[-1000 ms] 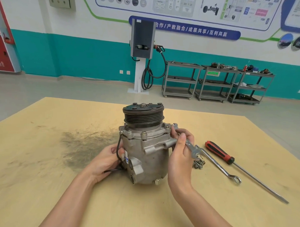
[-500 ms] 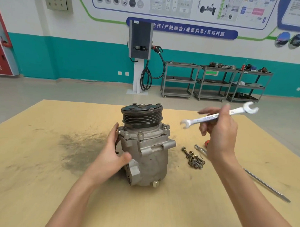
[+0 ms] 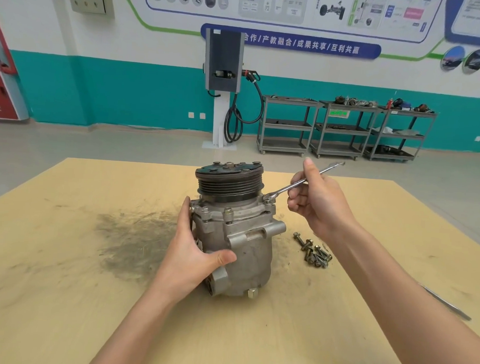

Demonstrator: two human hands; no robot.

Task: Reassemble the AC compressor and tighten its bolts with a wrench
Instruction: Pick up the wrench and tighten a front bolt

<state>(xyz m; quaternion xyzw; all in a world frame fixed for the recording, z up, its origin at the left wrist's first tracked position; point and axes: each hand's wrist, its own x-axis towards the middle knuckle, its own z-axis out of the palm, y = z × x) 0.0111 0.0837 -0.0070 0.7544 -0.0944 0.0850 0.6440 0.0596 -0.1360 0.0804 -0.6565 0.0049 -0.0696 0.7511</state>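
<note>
— Swung down since half a second ago: wrench (image 3: 301, 182), then raised in mid-air at right of centre, now seated by its lower end on the flange bolt (image 3: 267, 201) at the compressor's upper right shoulder.

— Noted. Nearest first?

— Lower centre: left hand (image 3: 192, 256), fingers and thumb wrapped round the body of the AC compressor (image 3: 237, 236), thumb across the front, fingertips up against the left edge of the flange. Bracing grip, firm by the look of it.

— And the other?

— Right of centre: right hand (image 3: 318, 201), closed round the wrench shank, thumb pointing up along it. Far end of the tool jutting past the thumb toward upper right.

— Compressor itself?

— Mid-frame, standing on end on the table (image 3: 66, 298), black pulley (image 3: 229, 181) uppermost. Loose bolts (image 3: 314, 252) heaped just beside its right foot; slim metal shaft (image 3: 447, 303) at the right edge, identity unclear.

— Farther back?

— Dark smudge (image 3: 133, 238) on the tabletop at left. Beyond, upper centre, wall-side charger post (image 3: 224, 61); upper right, metal shelving carts (image 3: 341, 128).

— Risks from here?

— Probably slippage: wrench tilted steeply upward rather than lying flat, so likely to ride off the head and round its corners under load. Possibly tipping too: tall housing on a narrow base, sideways pull up high, only one hand restraining. Also worth watching: knuckles close to the pulley rim if the tool lets go.
</note>
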